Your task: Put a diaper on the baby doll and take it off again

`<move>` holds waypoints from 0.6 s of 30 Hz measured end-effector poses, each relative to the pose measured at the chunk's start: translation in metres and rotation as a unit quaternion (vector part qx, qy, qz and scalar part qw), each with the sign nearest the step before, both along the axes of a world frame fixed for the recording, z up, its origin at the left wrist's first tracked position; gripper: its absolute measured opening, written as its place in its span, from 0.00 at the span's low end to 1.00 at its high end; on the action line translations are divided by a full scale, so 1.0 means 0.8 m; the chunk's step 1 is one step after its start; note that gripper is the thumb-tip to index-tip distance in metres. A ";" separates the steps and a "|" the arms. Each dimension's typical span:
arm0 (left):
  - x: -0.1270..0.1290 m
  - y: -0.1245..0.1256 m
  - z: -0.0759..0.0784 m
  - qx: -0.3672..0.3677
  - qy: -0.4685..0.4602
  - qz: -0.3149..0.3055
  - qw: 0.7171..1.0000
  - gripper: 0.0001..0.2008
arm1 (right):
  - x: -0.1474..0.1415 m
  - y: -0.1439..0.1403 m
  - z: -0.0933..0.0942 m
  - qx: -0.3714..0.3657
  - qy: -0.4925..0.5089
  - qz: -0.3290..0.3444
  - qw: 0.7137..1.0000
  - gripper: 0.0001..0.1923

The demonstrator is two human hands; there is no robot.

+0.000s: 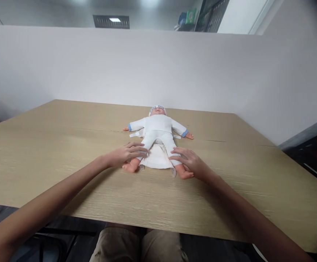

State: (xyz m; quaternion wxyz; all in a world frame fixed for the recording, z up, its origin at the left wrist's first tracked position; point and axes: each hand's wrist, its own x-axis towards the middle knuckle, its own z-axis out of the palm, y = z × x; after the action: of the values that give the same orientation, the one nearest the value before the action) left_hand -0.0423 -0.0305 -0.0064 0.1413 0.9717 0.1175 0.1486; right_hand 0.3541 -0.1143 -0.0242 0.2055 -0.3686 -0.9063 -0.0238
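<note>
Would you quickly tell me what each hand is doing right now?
Left hand: open, fingers resting on one leg of the doll.
Right hand: open, laid on the doll's other leg; grips nothing.

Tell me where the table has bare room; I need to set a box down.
Bare wood lies left of the doll and right of it, out to the table edges. The middle is crowded: left hand and right hand on the doll's legs, over a cloth.
</note>
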 end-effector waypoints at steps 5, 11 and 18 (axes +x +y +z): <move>0.003 -0.003 0.002 -0.009 0.007 0.009 1.000 0.38 | 0.006 0.001 0.017 -0.061 0.029 0.002 0.998 0.29; 0.024 -0.026 0.016 -0.028 0.023 0.061 0.997 0.18 | -0.019 -0.017 0.039 -0.110 0.039 -0.051 0.992 0.22; 0.063 -0.053 -0.009 0.036 0.027 0.196 0.980 0.12 | -0.074 -0.041 0.006 -0.014 -0.016 -0.168 0.986 0.21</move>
State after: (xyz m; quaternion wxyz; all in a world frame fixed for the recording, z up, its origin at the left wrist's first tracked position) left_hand 0.0078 -0.0726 -0.0136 0.0714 0.9378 0.3042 0.1516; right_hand 0.2946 -0.1469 -0.0197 0.1789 -0.5183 -0.8347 -0.0511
